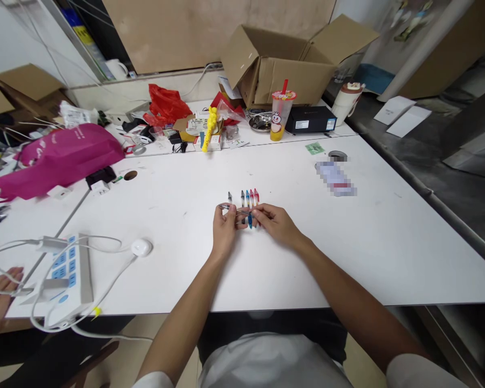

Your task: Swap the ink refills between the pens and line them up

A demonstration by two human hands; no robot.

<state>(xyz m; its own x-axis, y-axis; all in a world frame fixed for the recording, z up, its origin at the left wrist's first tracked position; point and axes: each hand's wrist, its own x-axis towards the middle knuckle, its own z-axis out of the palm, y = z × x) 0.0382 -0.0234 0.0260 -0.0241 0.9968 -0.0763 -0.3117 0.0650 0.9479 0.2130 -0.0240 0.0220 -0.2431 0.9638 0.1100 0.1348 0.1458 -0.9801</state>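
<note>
Near the table's middle, my left hand (pixel 225 229) is closed around a slim pen (pixel 223 206) with a dark end, held crosswise. My right hand (pixel 281 223) pinches the thin right end of what looks like the same pen; whether that end is a separate part I cannot tell. Beneath and just beyond my fingers lies a row of pens: a black-tipped pen (pixel 230 197) apart on the left, then another dark pen (pixel 243 195), a blue pen (pixel 248 196) and red pens (pixel 256 195) side by side. My hands hide their lower parts.
A power strip (pixel 84 275) with white cables lies left, near another person's hand (pixel 0 296). Behind are a magenta bag (pixel 73 153), a yellow stick-like object (pixel 209 129), a drink cup (pixel 282 116) and an open carton (pixel 295 75). A tape roll (pixel 338 156) is right.
</note>
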